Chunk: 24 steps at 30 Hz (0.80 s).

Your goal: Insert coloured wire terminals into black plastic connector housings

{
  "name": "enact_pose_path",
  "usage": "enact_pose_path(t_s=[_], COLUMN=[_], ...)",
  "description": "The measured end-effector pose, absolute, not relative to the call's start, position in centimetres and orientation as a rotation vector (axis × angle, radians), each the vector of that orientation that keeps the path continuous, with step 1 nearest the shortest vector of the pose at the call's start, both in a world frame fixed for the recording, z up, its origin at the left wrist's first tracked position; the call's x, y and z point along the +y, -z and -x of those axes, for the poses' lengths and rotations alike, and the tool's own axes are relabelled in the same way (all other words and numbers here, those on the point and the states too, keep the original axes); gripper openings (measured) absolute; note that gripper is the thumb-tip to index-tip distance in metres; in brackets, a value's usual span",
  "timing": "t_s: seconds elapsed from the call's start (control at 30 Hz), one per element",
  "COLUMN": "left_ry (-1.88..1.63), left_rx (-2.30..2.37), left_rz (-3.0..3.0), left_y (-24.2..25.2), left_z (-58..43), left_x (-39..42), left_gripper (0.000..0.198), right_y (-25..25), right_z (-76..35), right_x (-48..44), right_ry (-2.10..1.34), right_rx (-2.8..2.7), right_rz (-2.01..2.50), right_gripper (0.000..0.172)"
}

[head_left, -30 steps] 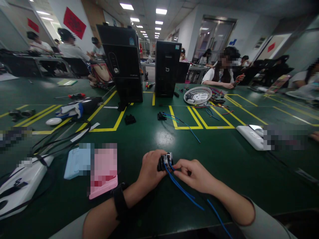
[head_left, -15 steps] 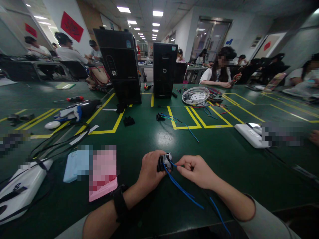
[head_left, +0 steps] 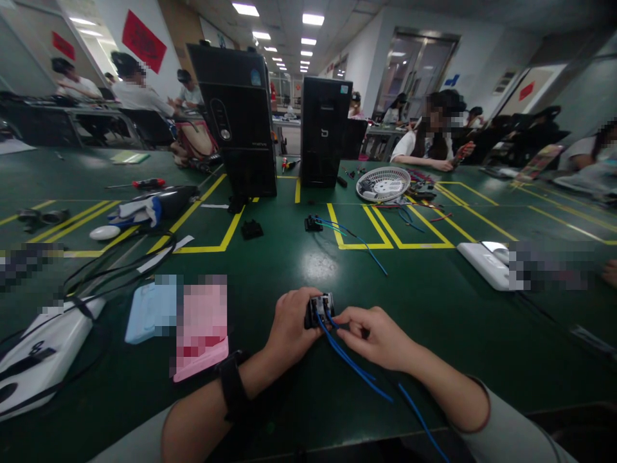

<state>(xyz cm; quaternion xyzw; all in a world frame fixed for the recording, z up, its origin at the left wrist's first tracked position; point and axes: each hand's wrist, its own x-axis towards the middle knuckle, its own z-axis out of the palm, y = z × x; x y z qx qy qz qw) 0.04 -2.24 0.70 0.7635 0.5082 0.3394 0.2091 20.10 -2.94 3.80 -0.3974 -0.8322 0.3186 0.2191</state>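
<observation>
Near the middle of the green table, a small black and clear connector block (head_left: 320,308) is held by my left hand (head_left: 293,325), fingers wrapped round its left side. Blue wires (head_left: 354,366) run from the block down to the right. My right hand (head_left: 373,331) pinches a blue wire close to the block's right side; part of this wire is hidden behind the fingers, and a blue length (head_left: 418,415) shows below the wrist. Farther back lie a black part with blue and green wires (head_left: 313,223) and another black part (head_left: 252,229).
Two black computer towers (head_left: 236,122) (head_left: 325,132) stand behind. A white basket (head_left: 383,184) sits at the back right. Blue (head_left: 150,312) and pink (head_left: 202,347) cases, cables and a white device (head_left: 48,360) lie left. Another white device (head_left: 486,265) lies right. People sit beyond.
My right hand has moved slightly left, its fingertips closer to the block. The camera view has shifted a little.
</observation>
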Motion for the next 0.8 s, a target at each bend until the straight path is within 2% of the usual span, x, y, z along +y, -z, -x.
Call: enact_pose_path(t_s=[0.23, 0.63, 0.8], left_ry=[-0.932, -0.955, -0.960], left_rx=[1.415, 1.401, 1.407], left_rz=[-2.133, -2.143, -2.145], left_y=[-0.70, -0.79, -0.86], left_z=[-0.04, -0.03, -0.06], left_x=[-2.19, -2.23, -2.27], left_gripper=[0.043, 0.042, 0.043], right_y=[-4.04, -4.23, -4.20], right_z=[-20.46, -20.12, -20.32], right_x=[-2.74, -2.97, -2.84], right_ry=[-0.774, -0.999, -0.982], right_rx=[-2.264, -2.123, -2.170], right_rz=[1.214, 1.127, 1.090], right_gripper=[0.016, 0.025, 0.028])
